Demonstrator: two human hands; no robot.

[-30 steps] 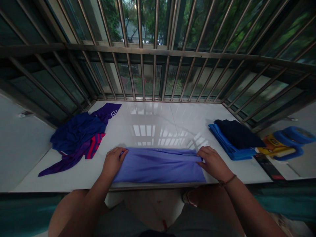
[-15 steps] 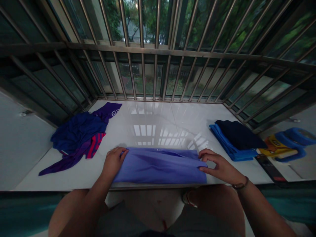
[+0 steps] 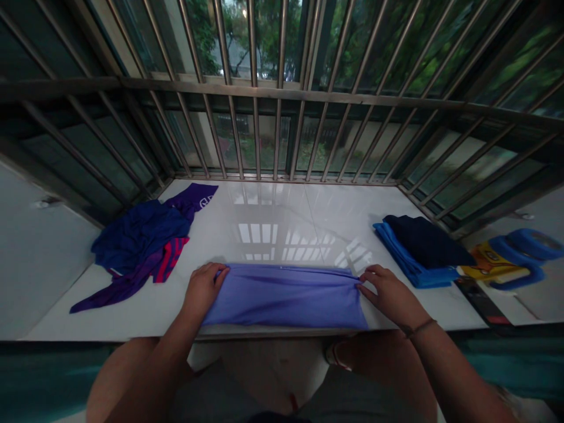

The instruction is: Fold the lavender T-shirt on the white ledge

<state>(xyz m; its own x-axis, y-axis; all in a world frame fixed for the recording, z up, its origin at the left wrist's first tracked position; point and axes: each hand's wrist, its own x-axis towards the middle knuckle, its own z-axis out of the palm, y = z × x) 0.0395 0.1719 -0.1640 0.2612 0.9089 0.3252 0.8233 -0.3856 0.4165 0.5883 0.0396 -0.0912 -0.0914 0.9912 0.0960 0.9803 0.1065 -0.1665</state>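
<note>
A light purple garment (image 3: 286, 299) lies folded into a long flat strip along the front edge of the white ledge. Its exact kind does not show. At its upper left corner, my left hand (image 3: 206, 288) pinches the cloth between thumb and fingers. My right hand (image 3: 384, 289) grips the upper right corner, fingertips and thumb closed on the fabric. A few soft creases run lengthwise between the two hands.
A loose heap of dark blue and purple clothes (image 3: 141, 238) lies left on the glossy ledge (image 3: 282, 217). Folded blue and navy clothes (image 3: 423, 247) are stacked right, beside a blue-and-yellow container (image 3: 506, 258) and a dark flat object (image 3: 482, 302). Metal bars (image 3: 273, 91) close the back.
My right hand has closed from a loose grasp to a pinch and drawn the upper fold's right end up toward the far edge. My left hand stays at its corner.
</note>
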